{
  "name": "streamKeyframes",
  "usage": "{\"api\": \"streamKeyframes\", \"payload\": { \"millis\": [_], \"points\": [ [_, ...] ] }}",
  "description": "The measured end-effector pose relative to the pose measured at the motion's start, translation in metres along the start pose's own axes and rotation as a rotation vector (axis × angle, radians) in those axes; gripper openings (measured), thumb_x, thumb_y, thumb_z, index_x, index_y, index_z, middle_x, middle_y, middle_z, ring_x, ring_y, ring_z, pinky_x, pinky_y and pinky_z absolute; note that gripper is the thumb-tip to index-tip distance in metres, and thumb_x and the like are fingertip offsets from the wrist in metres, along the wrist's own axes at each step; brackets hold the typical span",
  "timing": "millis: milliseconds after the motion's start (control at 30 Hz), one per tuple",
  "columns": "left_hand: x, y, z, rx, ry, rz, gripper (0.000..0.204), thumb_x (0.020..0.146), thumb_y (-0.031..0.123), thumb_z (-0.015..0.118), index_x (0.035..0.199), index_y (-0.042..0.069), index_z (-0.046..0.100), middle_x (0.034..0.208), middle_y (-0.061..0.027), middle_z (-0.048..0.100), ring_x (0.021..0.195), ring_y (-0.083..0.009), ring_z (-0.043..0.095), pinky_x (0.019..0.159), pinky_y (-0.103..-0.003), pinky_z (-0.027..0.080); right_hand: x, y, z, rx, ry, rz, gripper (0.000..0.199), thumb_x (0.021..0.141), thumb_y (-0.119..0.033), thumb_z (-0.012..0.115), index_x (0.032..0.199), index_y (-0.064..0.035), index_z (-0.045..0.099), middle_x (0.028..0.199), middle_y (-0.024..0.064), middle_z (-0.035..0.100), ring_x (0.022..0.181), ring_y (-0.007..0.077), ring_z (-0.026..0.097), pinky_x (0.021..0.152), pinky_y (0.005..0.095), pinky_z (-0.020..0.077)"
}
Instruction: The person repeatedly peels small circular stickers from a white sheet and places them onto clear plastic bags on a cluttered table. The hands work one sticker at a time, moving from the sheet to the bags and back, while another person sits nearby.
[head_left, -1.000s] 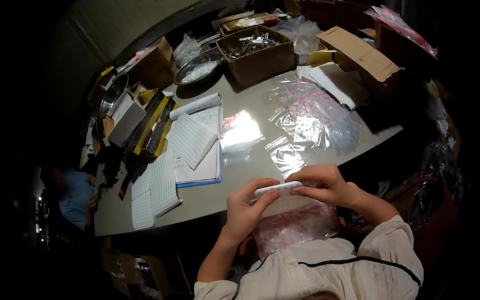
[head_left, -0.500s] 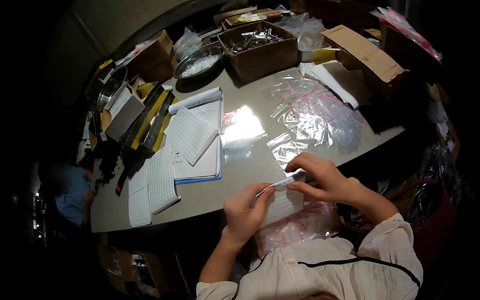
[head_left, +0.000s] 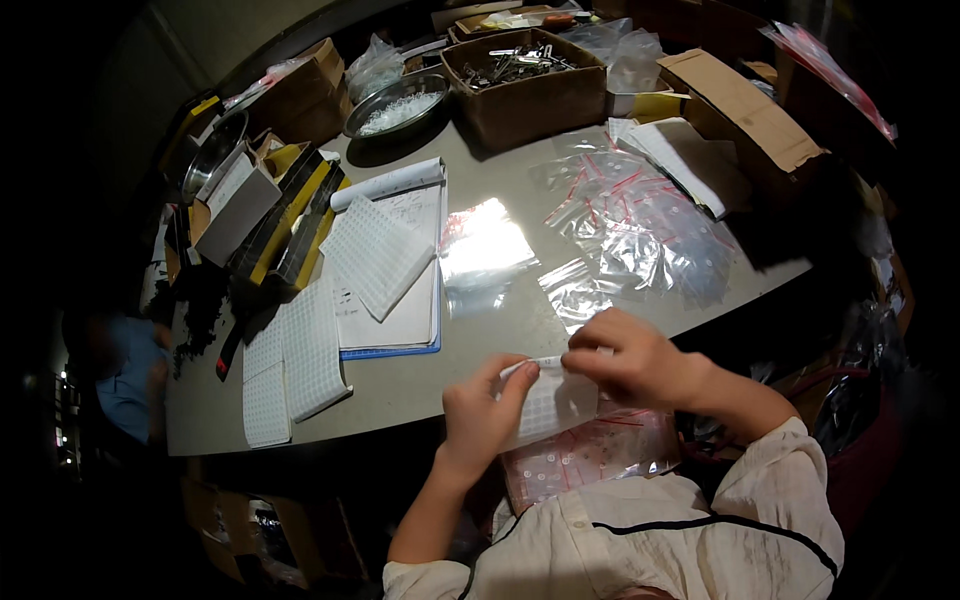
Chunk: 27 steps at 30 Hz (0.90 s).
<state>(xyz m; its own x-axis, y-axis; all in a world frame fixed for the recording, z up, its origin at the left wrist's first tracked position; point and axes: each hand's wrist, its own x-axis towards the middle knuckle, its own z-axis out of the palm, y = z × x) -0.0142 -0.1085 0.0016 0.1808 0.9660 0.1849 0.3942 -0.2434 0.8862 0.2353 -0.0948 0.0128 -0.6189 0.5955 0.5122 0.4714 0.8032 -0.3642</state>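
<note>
- Head view: a pale label sheet (head_left: 552, 408) is held over the person's lap, along the bench's near edge, its far border slightly curled.
- Left hand (head_left: 476, 412): grip clamped on the sheet's upper left corner, thumb on top.
- Right hand (head_left: 637, 362): fingertips bunched at the far border; whether they pinch the sheet or a loose label cannot be told.
- Risk: with the lower part apparently unsupported, an uneven pull could crease or tear the sheet, or a label could stick to a fingertip.
- Clear bags (head_left: 600, 458) lie on the lap beneath; being slick, they could slide off if a forearm brushes them.
- Bench (head_left: 405, 400): its near edge passes close to both hands. Bare room lies to the left; to the right a bag pile (head_left: 655, 240) crowds the surface, with a single bag (head_left: 574, 294) just beyond the right hand.
- Farther left, a blue-backed notepad (head_left: 432, 338) and spare sheets (head_left: 312, 345) limit sideways movement.
</note>
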Motion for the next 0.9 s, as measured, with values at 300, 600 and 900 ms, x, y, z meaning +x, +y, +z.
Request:
{"api": "streamKeyframes", "payload": {
  "millis": [300, 600, 900],
  "points": [
    [0.047, 0.011, -0.024, 0.101, -0.245, 0.053, 0.023, 0.093, 0.024, 0.076, 0.102, 0.003, 0.077, 0.089, -0.0149, 0.076, 0.078, -0.0234, 0.071, 0.071, -0.035, 0.053, 0.057, 0.075, -0.023, 0.080, -0.467, 0.406, 0.027, 0.090, -0.024, 0.072, 0.101, -0.0001, 0.067, 0.087, 0.0185, 0.071, 0.081, 0.0361, 0.069, 0.076, 0.0445, 0.0543],
    [0.120, -0.025, -0.004, 0.516, -0.217, 0.570, 0.024, 0.090, 0.022, 0.068, 0.096, -0.001, 0.074, 0.132, -0.0299, 0.064, 0.126, -0.0460, 0.057, 0.109, -0.053, 0.041, 0.058, 0.133, -0.050, -0.338, -0.361, 0.639, 0.036, 0.089, -0.031, 0.079, 0.103, -0.0001, 0.067, 0.094, 0.0210, 0.073, 0.087, 0.0389, 0.071, 0.077, 0.0461, 0.0542],
    [0.103, -0.032, 0.017, 0.232, -0.441, 0.604, 0.020, 0.091, 0.014, 0.067, 0.098, -0.004, 0.059, 0.119, -0.0317, 0.061, 0.123, -0.0507, 0.055, 0.119, -0.057, 0.035, 0.104, 0.123, -0.011, 0.318, -0.265, 0.481, 0.024, 0.094, -0.015, 0.076, 0.109, -0.0013, 0.063, 0.095, 0.0079, 0.069, 0.085, 0.0127, 0.064, 0.077, 0.0300, 0.0525]
  ]
}}
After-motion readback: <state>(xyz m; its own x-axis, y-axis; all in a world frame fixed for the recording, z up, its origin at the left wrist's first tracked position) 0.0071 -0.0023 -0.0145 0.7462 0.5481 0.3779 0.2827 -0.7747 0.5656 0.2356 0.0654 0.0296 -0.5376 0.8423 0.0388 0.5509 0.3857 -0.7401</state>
